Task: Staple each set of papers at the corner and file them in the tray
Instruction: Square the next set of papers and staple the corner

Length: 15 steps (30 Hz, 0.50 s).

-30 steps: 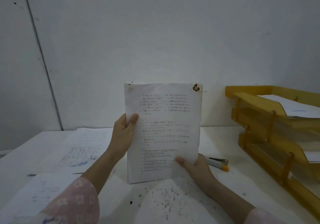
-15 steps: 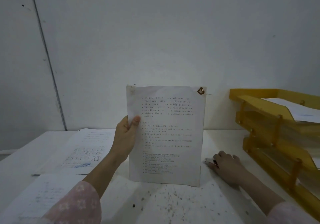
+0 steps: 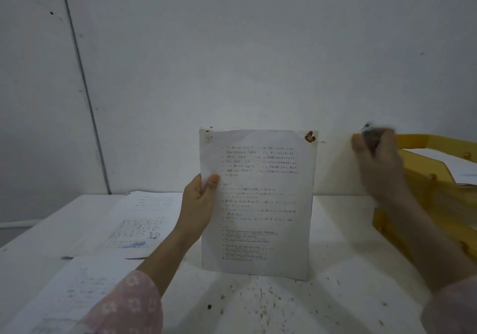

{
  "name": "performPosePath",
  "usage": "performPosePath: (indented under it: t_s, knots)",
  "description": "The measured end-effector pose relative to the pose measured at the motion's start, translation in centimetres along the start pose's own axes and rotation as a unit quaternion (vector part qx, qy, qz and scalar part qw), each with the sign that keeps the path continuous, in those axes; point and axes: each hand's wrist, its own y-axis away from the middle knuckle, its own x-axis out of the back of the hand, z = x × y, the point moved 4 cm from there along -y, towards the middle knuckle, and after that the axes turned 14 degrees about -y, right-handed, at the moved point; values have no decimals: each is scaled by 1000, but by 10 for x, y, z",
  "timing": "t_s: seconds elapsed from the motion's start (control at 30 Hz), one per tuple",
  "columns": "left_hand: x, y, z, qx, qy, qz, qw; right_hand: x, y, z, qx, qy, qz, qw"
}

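Observation:
My left hand (image 3: 197, 204) holds a set of printed papers (image 3: 263, 204) upright above the table, thumb on the front near the left edge. A brown rust mark sits at the sheet's top right corner. My right hand (image 3: 379, 160) is raised to the right of the papers, blurred by motion, gripping the stapler (image 3: 369, 137), whose metal tip shows above the fingers. Behind that hand, at the right edge, stands the yellow stacked tray (image 3: 423, 142) with a sheet in its top level.
More sheets with writing (image 3: 134, 228) lie flat on the white table (image 3: 348, 243) at the left, another (image 3: 64, 295) at the near left. Dark specks dot the table's front. A white wall rises close behind.
My right hand let go of the papers, reached down to the stapler on the table, then lifted it up to the level of the papers' top edge. The left hand kept the papers upright.

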Motion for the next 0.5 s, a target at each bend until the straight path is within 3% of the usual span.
performPosePath:
  t_s: [0.13,0.27,0.4,0.5]
  knots:
    - [0,1,1,1,-5,5,1000,-9,-36,-77,81,-150,50,984]
    - [1,1,0,11,-19,8,1000,-54,-46,-112,87,-242,-12,966]
    - [1,0,-3,16,-44,4,999,-111,-38,-116,41,-182,-103,977]
    - [2,1,-1,12,-45,6,999,-143,-35,-111,13,-139,-123,983]
